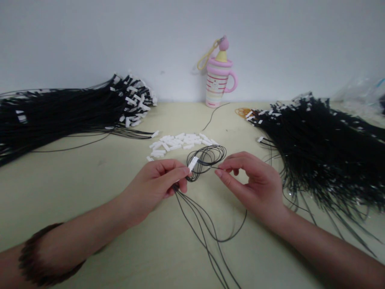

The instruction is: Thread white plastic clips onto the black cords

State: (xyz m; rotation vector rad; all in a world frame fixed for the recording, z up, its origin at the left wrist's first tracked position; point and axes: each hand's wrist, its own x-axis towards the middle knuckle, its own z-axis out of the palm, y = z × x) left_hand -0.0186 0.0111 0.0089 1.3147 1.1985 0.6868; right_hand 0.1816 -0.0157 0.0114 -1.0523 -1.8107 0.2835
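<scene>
My left hand (164, 176) pinches a white connector (193, 163) with black wires, thumb on top and fingers curled beneath. A coil of thin black wire (210, 154) sits just beyond the fingertips, and several loose wires (207, 241) trail from under this hand toward the table's front. My right hand (251, 180) is closed in a pinch, thumb against forefinger, on the end of one black wire (214, 167). That wire end points left toward the connector, a short gap away. Behind the coil lies a scatter of loose white connectors (180, 140).
A thick bundle of black wires with white connectors (75, 106) lies at the left, another bundle (325, 148) at the right. A pink and white toy cup (216, 82) stands by the wall. Orange rubber bands (243, 112) and a clear plastic bag (362, 96) are at the back right.
</scene>
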